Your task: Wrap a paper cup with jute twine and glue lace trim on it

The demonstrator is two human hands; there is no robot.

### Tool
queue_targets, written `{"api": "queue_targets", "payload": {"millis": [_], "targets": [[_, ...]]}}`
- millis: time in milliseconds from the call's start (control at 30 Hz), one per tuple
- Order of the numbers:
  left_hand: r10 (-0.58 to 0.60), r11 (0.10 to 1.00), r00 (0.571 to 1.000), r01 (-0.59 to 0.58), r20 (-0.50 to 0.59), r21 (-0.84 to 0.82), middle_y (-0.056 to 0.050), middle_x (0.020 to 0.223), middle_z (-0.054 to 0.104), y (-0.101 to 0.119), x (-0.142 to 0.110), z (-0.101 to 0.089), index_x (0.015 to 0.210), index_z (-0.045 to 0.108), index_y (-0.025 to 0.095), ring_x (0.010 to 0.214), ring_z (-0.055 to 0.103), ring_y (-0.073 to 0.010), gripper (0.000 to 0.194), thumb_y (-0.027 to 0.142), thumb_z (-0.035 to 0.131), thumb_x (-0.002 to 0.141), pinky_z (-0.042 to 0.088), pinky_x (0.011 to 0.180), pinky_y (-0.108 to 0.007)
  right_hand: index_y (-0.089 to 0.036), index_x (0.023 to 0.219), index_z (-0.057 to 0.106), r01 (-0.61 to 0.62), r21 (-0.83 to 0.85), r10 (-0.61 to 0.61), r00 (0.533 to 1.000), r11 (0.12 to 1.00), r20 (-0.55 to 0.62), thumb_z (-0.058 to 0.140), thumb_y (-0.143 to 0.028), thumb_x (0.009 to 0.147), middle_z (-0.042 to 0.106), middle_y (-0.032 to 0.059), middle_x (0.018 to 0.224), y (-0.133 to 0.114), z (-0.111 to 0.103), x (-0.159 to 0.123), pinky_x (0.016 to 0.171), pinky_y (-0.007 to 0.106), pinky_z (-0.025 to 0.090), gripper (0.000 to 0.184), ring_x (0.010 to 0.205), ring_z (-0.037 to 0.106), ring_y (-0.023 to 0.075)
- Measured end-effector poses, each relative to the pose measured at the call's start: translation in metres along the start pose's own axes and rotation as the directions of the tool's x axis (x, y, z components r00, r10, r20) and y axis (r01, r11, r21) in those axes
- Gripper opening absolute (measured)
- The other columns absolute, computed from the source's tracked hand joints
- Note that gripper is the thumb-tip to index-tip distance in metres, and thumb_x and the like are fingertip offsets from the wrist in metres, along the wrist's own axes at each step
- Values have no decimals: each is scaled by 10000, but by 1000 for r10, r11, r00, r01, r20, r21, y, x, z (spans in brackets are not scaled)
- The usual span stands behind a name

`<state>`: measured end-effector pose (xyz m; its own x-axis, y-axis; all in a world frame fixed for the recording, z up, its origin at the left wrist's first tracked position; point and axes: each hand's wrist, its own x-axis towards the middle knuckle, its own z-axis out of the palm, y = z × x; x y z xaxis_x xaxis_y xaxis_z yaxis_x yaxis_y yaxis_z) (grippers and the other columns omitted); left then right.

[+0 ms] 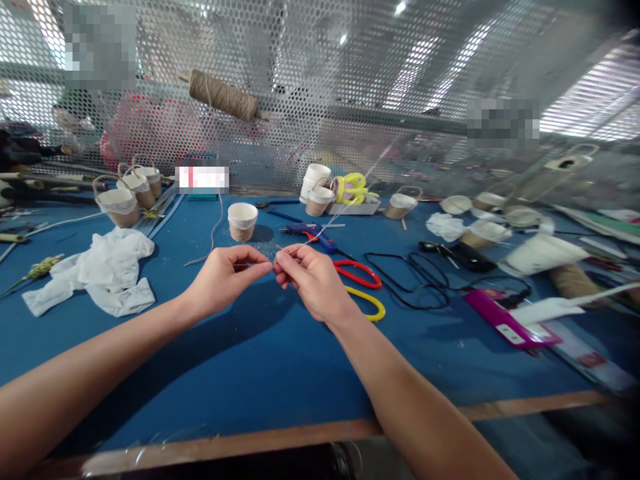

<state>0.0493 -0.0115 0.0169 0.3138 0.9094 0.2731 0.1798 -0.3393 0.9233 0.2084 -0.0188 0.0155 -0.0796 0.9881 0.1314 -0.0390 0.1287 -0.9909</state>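
Observation:
My left hand (227,273) is closed in a pinch, its fingertips meeting those of my right hand above the blue table; whatever it holds is too small to make out. Pinched fingers of my right hand (313,277) hold a thin pale strand (345,208) that slants up to the right. Just beyond stands a small cup (243,222), white at the top and brown below. A blue glue gun (313,235) lies past my right hand, and scissors with red and yellow handles (373,303) lie partly behind it.
Crumpled white cloth (100,267) lies at left, near several handled cups (119,207). A twine spool (223,95) hangs on the perforated metal screen. A black cable (415,287) runs toward a purple power strip (500,320) at right. More cups (320,200) stand at the back.

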Motion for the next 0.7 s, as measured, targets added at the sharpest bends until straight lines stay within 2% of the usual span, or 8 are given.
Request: {"api": "queue_targets", "payload": {"millis": [133,233,333,433,500,533,600,700], "targets": [[-346,756,904,427,250,-497,10,589,549,9,2,0,640,609,135,434,319,-30,216,329,696,676,235,389,-165,-172,725,559,77,-59,-77,997,995,10,633,-399,759,576,-34,592,-4,1,-4,475,225,408,241,505,514,78],[-368,591,849,528,379,-609,39,539,437,10,1,4,618,583,143,436,289,-31,222,315,722,632,224,383,-161,-180,729,556,124,-70,-123,992,990,19,620,-413,772,577,-32,601,-8,0,-7,484,230,419,245,510,515,81],[-324,594,844,534,428,-602,40,558,427,4,2,5,622,553,152,430,286,-33,254,357,698,652,252,388,-177,-178,729,565,133,-58,-131,991,989,35,630,-417,765,591,-25,623,-9,-1,-6,510,239,438,250,532,533,88],[-231,812,945,319,231,-489,20,622,499,-4,6,-2,706,551,168,476,388,-60,272,405,683,683,345,446,-205,-171,724,574,67,19,-67,998,998,6,671,-409,728,602,-18,640,-7,-3,-2,538,245,456,256,574,563,100],[38,977,998,-48,-53,-207,-15,740,577,-7,9,-9,826,580,179,619,507,-108,224,343,681,712,433,567,-248,-166,716,576,10,93,-8,1000,996,-24,694,-401,703,612,-11,656,-6,-5,1,554,243,463,263,596,575,101],[248,969,961,-248,-124,20,-35,805,601,-7,9,-13,860,594,181,712,541,-134,187,291,674,731,456,643,-276,-163,710,577,-16,126,20,999,992,-32,705,-396,690,616,-10,661,-5,-5,2,556,239,464,266,599,577,99],[607,723,794,-537,-28,435,-62,883,626,-6,9,-18,887,620,180,830,558,-170,113,197,633,776,457,745,-322,-159,702,576,-55,178,62,998,983,-34,726,-388,663,618,-12,656,-5,-5,3,545,229,458,276,590,573,92],[760,327,609,-659,226,678,-81,866,646,-6,6,-17,906,632,160,800,567,-186,99,189,598,817,462,728,-335,-157,699,573,-66,223,75,997,973,-30,742,-373,642,612,-20,635,-5,-3,2,515,217,440,281,562,555,82]]}}
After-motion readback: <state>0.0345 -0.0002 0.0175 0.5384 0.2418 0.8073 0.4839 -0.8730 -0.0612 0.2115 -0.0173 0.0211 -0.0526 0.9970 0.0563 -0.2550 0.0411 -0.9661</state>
